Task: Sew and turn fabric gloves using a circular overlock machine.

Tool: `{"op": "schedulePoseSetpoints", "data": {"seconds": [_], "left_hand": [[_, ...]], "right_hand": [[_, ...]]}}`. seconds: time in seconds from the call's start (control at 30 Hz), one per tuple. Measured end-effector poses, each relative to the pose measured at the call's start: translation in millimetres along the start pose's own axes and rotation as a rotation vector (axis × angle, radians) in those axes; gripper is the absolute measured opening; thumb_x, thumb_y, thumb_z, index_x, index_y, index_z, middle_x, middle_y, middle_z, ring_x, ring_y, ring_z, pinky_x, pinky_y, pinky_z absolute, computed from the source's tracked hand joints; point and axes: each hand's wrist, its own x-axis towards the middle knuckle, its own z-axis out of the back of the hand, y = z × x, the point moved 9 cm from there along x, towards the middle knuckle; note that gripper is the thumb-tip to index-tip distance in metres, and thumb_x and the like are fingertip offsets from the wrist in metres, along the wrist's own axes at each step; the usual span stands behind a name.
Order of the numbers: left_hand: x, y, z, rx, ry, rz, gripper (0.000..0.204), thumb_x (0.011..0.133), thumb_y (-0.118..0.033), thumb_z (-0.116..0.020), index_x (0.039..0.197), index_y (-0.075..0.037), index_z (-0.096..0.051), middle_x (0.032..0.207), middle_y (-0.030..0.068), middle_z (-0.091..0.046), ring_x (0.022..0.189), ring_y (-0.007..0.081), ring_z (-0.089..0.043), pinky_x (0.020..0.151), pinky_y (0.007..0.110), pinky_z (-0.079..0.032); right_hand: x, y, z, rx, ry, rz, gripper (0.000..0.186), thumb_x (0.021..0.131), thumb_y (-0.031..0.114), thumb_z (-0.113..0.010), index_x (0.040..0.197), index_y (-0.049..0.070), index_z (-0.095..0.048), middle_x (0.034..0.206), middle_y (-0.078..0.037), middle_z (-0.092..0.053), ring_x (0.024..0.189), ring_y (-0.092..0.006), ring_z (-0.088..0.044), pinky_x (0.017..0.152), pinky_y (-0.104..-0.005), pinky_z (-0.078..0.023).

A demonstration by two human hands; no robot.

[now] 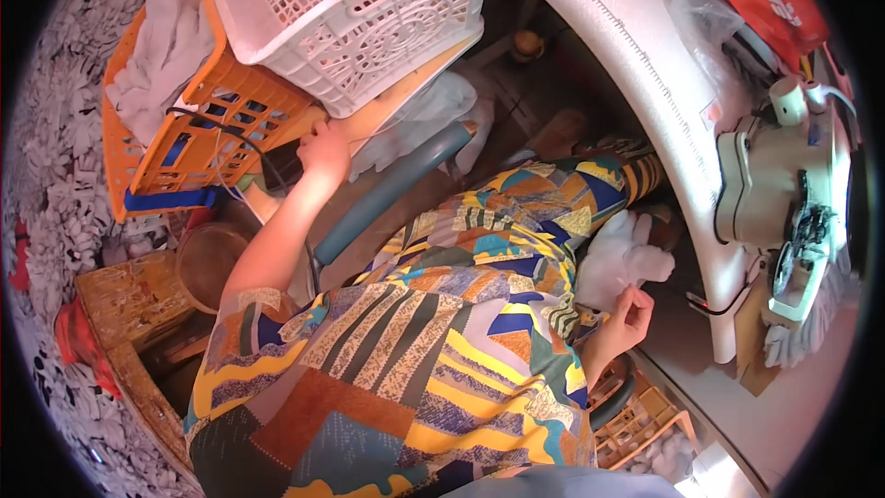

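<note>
My left hand (pixel 325 155) reaches up to the edge of a wooden board (pixel 392 92), where a white plastic crate (pixel 369 32) meets an orange one. Its fingers are curled over; what they grip, if anything, does not show. Down at my right side, my right hand (pixel 627 321) is closed in a pinch, thumb against fingertips. Anything between them is too small to make out. Just beyond those fingertips lies a bundle of white gloves or cloth (pixel 618 263). White gloves (pixel 171 51) also fill the orange crate (pixel 235 97) on the left.
On the right, a white machine (pixel 779 184) stands on a pale curved tabletop (pixel 636 46). A red bag (pixel 765 0) lies at its far end. A worn wooden stool (pixel 138 304) is at the left, beside heaped gloves (pixel 55 129). An orange basket (pixel 645 424) sits low at right.
</note>
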Motion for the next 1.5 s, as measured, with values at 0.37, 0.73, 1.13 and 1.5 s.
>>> {"op": "schedulePoseSetpoints", "data": {"seconds": [0.37, 0.73, 1.13, 1.5], "left_hand": [[-31, -13, 17, 0.227, -0.43, -0.118, 0.038, 0.073, -0.013, -0.067, 0.105, -0.008, -0.049, 0.116, 0.0096, -0.044, 0.087, 0.0299, -0.056, 0.066, 0.042, -0.047], [-67, -55, 92, -0.355, -0.558, -0.516, 0.036, 0.069, -0.003, -0.064, 0.102, -0.005, -0.048, 0.108, 0.0118, -0.05, 0.083, 0.0303, -0.059, 0.065, 0.042, -0.05], [-82, -69, 108, -0.586, -0.601, -0.764, 0.032, 0.068, 0.002, -0.062, 0.097, -0.005, -0.049, 0.095, 0.0112, -0.051, 0.069, 0.0303, -0.061, 0.059, 0.041, -0.05], [-117, -114, 208, -0.514, -0.868, -0.902, 0.015, 0.069, -0.006, -0.06, 0.084, -0.007, -0.058, 0.072, 0.0063, -0.053, 0.065, 0.0252, -0.059, 0.057, 0.036, -0.047]], "right_hand": [[1, 0, -11, -0.021, 0.025, 0.018, 0.011, 0.091, 0.008, -0.064, 0.085, 0.001, -0.058, 0.088, -0.002, -0.055, 0.075, -0.0079, -0.048, 0.065, -0.0219, -0.04], [7, 10, -5, 0.066, -0.017, -0.044, 0.011, 0.092, 0.009, -0.061, 0.091, -0.002, -0.062, 0.094, -0.005, -0.06, 0.082, -0.01, -0.054, 0.074, -0.0224, -0.043], [4, -15, -13, 0.34, 0.095, -0.228, 0.014, 0.092, 0.001, -0.059, 0.105, 0.0, -0.058, 0.101, -0.006, -0.061, 0.093, -0.0133, -0.06, 0.082, -0.024, -0.048], [-2, 14, -35, 0.72, 0.229, -0.441, 0.012, 0.089, -0.002, -0.059, 0.1, 0.001, -0.055, 0.102, -0.008, -0.059, 0.09, -0.0155, -0.059, 0.08, -0.0251, -0.05]]}}
